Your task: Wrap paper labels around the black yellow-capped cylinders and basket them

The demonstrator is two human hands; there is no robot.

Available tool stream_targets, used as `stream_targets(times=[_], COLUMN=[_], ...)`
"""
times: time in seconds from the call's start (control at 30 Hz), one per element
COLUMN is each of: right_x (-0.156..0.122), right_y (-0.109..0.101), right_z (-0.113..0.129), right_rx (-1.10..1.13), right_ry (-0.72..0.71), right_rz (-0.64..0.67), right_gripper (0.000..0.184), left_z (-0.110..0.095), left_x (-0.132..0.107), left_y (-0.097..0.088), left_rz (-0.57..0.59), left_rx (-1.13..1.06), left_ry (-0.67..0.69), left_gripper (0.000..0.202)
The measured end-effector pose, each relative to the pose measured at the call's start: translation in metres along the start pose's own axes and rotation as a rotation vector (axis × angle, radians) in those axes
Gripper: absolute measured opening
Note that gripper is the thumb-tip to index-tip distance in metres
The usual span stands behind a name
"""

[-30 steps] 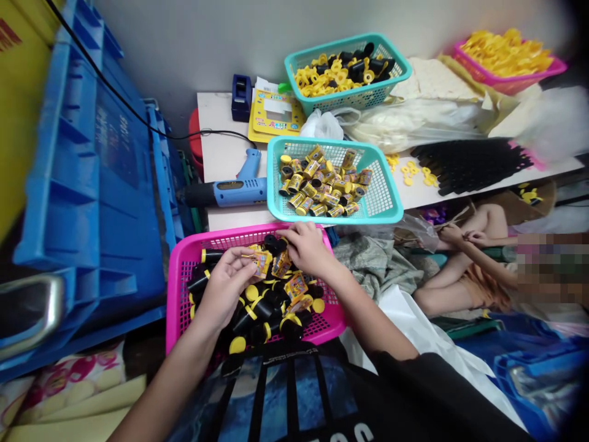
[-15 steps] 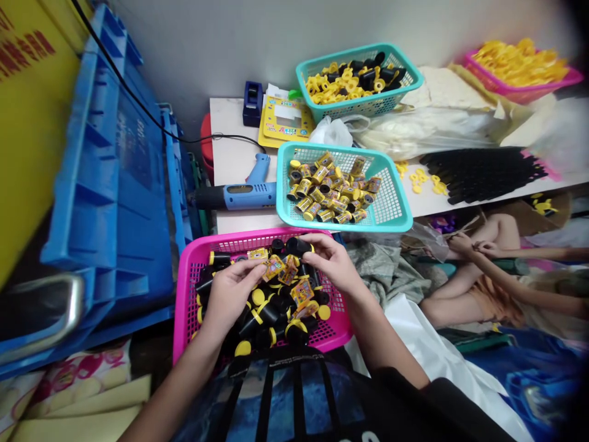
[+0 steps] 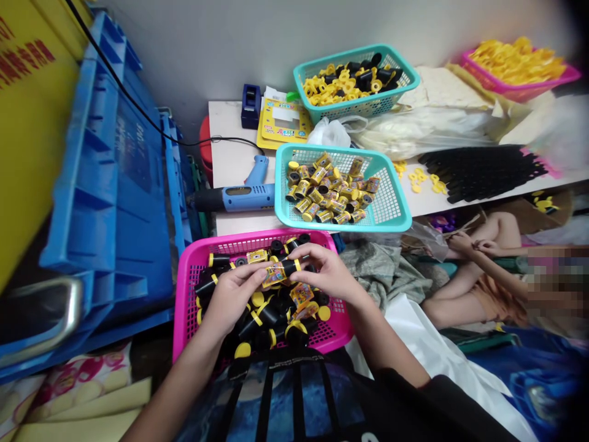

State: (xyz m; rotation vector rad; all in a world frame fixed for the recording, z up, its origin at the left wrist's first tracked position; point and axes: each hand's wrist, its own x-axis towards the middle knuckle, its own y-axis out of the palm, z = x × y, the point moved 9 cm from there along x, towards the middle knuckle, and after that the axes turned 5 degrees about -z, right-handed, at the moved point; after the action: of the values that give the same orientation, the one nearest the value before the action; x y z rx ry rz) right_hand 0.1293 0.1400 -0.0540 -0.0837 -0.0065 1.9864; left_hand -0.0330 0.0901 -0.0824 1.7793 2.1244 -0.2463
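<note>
Your left hand (image 3: 230, 298) and right hand (image 3: 327, 271) meet over the far half of the pink basket (image 3: 183, 307), which rests on your lap below the surface (image 3: 225, 159). Right fingers are closed narrowly on a black tube (image 3: 289, 267) with yellow ends, held roughly level. Left fingers pinch a yellow printed label (image 3: 273, 276) that touches the tube's near end; you cannot tell whether it has gone over that end or only lies against it. Risks, as judgements: the label is thin and held at one edge, so a skewed approach could crease it or seat it crooked. The grip on the tube is fingertip-only, so a push along its length could slip it into the loose tubes (image 3: 269, 316) below, where it would be hard to tell from the rest. The basket sits on cloth, not a hard base, so leaning on its rim could tip it. The teal basket (image 3: 400, 215) of wrapped tubes overhangs the surface edge just beyond, and a raised wrist could knock it. The heat gun (image 3: 239, 196) lies beside it, its cord trailing back.
</note>
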Motion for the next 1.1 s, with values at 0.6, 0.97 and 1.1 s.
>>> stream_targets(times=[0.6, 0.97, 1.1], right_x=[-0.01, -0.006, -0.006], right_y=[0.054, 0.043, 0.04], right_z=[-0.031, -0.027, -0.025], right_rx=[0.49, 0.36, 0.311], right_ry=[0.152, -0.121, -0.116], right_rz=[0.076, -0.044, -0.035], right_gripper=[0.055, 0.035, 0.036], left_z=[-0.009, -0.008, -0.015], left_x=[-0.01, -0.008, -0.009], left_y=[0.022, 0.022, 0.024], left_rz=[0.07, 0.033, 0.032], left_rx=[-0.07, -0.017, 0.059], left_ry=[0.076, 0.121, 0.211], left_gripper=[0.028, 0.027, 0.024])
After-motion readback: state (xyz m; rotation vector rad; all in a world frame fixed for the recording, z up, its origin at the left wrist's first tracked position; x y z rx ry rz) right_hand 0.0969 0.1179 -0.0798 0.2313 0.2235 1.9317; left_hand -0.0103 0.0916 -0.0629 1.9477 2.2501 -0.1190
